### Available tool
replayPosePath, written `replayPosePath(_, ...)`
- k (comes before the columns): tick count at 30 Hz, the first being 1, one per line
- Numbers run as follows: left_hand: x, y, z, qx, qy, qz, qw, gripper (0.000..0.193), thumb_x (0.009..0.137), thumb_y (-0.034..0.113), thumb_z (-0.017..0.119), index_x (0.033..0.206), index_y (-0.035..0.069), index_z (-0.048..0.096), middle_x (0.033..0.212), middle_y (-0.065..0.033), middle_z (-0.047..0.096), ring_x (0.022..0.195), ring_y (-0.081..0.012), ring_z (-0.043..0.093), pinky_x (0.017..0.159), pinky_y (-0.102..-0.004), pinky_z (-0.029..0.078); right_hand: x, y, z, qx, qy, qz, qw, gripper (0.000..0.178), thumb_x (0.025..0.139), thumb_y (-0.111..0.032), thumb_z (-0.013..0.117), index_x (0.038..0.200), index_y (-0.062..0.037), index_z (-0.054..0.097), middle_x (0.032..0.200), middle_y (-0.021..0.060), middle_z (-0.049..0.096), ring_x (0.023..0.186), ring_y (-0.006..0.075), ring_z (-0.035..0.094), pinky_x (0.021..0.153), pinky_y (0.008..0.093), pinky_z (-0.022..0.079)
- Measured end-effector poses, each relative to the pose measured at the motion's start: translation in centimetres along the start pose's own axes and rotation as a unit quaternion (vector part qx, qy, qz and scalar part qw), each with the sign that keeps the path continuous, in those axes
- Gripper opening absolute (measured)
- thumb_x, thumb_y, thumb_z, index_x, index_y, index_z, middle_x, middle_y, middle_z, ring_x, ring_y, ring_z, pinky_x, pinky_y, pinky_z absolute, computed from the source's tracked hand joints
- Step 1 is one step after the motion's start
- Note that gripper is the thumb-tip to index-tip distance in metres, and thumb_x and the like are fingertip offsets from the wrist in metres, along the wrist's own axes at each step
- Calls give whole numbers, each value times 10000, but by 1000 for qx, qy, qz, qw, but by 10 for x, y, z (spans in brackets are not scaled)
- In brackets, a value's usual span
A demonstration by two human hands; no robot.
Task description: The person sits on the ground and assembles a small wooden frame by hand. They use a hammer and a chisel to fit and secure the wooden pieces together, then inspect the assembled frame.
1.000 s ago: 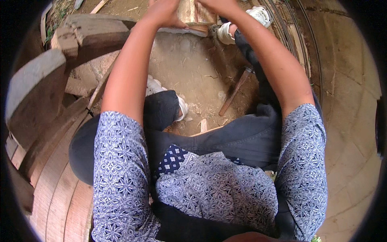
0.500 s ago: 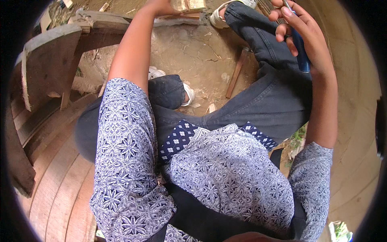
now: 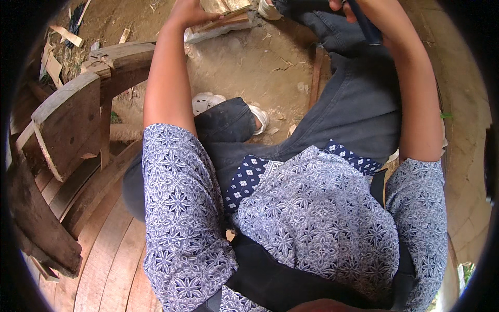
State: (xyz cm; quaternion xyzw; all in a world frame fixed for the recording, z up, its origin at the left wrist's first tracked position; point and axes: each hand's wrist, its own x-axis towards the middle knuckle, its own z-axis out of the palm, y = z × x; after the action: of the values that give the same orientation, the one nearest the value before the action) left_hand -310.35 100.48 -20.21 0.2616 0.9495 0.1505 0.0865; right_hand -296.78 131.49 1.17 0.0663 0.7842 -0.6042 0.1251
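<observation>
Left hand (image 3: 188, 12) at the upper edge, thumb against a piece of wood (image 3: 232, 18), grip impossible to tell, right hand (image 3: 375, 9) curled around a dark blue handle (image 3: 366, 26) above the right leg (image 3: 358, 99), wooden stick (image 3: 316, 75) on dirt ground (image 3: 234, 67)

Left side: curved timbers (image 3: 67, 125) beside long planks (image 3: 112, 260). Upper left: wood scraps (image 3: 67, 35) on dirt (image 3: 234, 70). Right of centre: wooden handle (image 3: 316, 78) lying on dirt.

I count: one shirt (image 3: 322, 218), short-sleeved, navy-and-white floral print; navy panels (image 3: 244, 182) at its hem, small white motifs; one broad black band (image 3: 291, 273) across the torso; charcoal trousers (image 3: 358, 114), seamed; white shoes (image 3: 208, 102), perforated uppers, heel straps.
</observation>
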Motion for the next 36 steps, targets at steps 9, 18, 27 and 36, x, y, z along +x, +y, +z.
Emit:
replayPosePath(9,-4,-1,13,-18,1,14,1000,1176,527,467,914,1484,22,396,1471,-280,429,1356,-415,432,1131,-435,381,-3,9,1,-6,9,12,1000,347,982,-310,624,1146,-10,566,843,5,584,604,42,577,453,184,445)
replayPosePath(18,-3,19,7,-3,-19,2,1000,1194,545,523,876,1455,-75,386,1479,-293,431,1404,-388,396,1175,-425,314,-2,14,0,-28,-27,40,998,333,984,-283,629,1156,-4,569,831,10,586,592,52,574,481,194,456)
replayPosePath(27,-5,26,8,-51,-4,-14,999,1120,556,486,856,1425,-81,435,1462,-289,455,1388,-391,417,1165,-421,336,-7,15,4,-14,-70,71,995,282,991,-235,622,1178,-30,575,784,-27,549,584,36,536,487,188,416)
replayPosePath(36,-5,17,25,-33,27,-13,999,1118,568,467,861,1462,-27,408,1451,-284,459,1363,-414,431,1146,-438,357,-11,9,11,-51,-71,97,991,303,993,-230,621,1210,-28,560,789,-26,550,587,41,526,497,198,435)
